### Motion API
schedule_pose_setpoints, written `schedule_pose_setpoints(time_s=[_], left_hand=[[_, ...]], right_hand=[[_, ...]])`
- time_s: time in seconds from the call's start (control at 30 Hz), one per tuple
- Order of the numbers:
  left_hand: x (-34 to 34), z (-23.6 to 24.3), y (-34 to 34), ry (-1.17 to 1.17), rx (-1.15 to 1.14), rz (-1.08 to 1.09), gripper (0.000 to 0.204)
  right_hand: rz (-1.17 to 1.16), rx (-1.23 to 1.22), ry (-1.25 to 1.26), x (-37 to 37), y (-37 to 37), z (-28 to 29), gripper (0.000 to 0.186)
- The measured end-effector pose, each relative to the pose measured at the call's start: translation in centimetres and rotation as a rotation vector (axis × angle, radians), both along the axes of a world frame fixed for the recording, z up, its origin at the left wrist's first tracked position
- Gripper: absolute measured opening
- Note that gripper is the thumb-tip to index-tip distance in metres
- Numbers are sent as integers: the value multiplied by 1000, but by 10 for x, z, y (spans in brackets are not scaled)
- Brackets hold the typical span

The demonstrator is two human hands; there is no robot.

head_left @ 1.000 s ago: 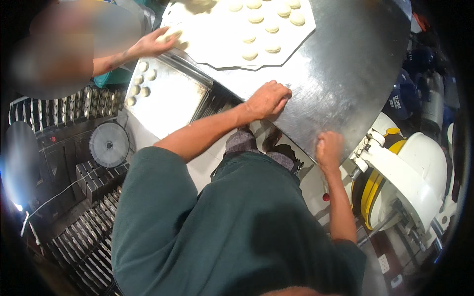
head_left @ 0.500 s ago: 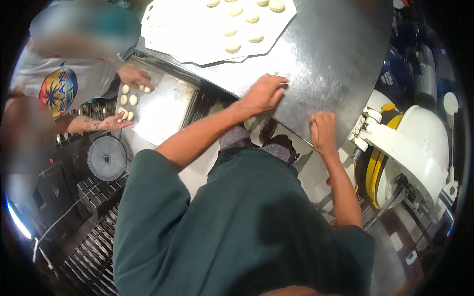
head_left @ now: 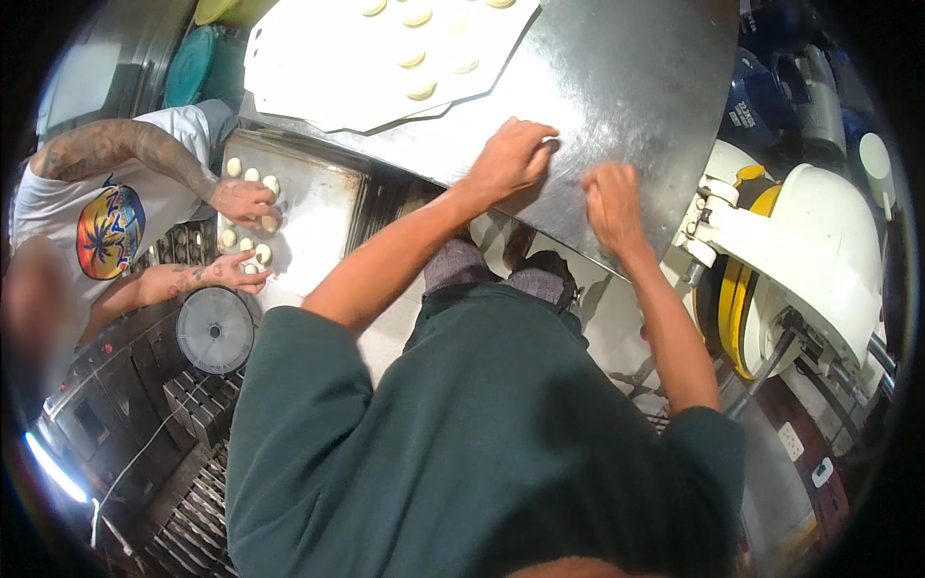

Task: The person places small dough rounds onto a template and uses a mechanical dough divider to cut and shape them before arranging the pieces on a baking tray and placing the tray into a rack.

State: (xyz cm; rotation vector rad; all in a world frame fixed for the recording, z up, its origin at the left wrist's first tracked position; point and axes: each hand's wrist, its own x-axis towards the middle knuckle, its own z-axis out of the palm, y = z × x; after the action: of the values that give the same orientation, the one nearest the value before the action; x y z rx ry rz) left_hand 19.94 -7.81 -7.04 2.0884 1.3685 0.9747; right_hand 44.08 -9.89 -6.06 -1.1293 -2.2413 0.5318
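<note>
Both my hands rest on a shiny steel table [head_left: 665, 87]. My left hand [head_left: 513, 157] is curled palm down, its thumb side turned to the right, and whatever lies under the palm is hidden. My right hand [head_left: 615, 205] is closed like a fist near the table's front edge; its contents, if any, do not show. Beyond my left hand, white boards [head_left: 328, 67] lie stacked on the table. Several round pale dough pieces [head_left: 421, 88] sit spaced out on the top board.
At the left, a co-worker's hands [head_left: 241, 204] handle small dough balls [head_left: 227, 237] on a metal tray [head_left: 313, 207]. A white machine with a rounded head [head_left: 829, 250] stands close at the right. Blue containers [head_left: 756, 101] are behind it. A round grey disc [head_left: 214, 330] is at lower left.
My hands have moved slightly farther onto the table, the right one more. The co-worker's upper hand has shifted over the dough balls, and the co-worker leans differently. The view has turned slightly.
</note>
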Motion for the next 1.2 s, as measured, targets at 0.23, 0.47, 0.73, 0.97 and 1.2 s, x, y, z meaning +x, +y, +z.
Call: schedule_pose_setpoints(time_s=[0.23, 0.47, 0.73, 0.97, 1.2], left_hand=[[-13, 4, 33, 210, -98, -30, 21], [13, -1, -2, 26, 80, 68, 27], [-25, 3, 5, 198, -92, 88, 26], [-8, 17, -17, -61, -245, 46, 72], [-30, 30, -16, 72, -370, 9, 72]], right_hand=[[-190, 118, -160, 10, 45, -6, 13], [-168, 46, -40, -23, 23, -4, 11], [-222, 116, -150, 12, 26, -5, 16], [-138, -230, 16, -10, 10, 26, 81], [-130, -353, -41, 12, 12, 26, 52]])
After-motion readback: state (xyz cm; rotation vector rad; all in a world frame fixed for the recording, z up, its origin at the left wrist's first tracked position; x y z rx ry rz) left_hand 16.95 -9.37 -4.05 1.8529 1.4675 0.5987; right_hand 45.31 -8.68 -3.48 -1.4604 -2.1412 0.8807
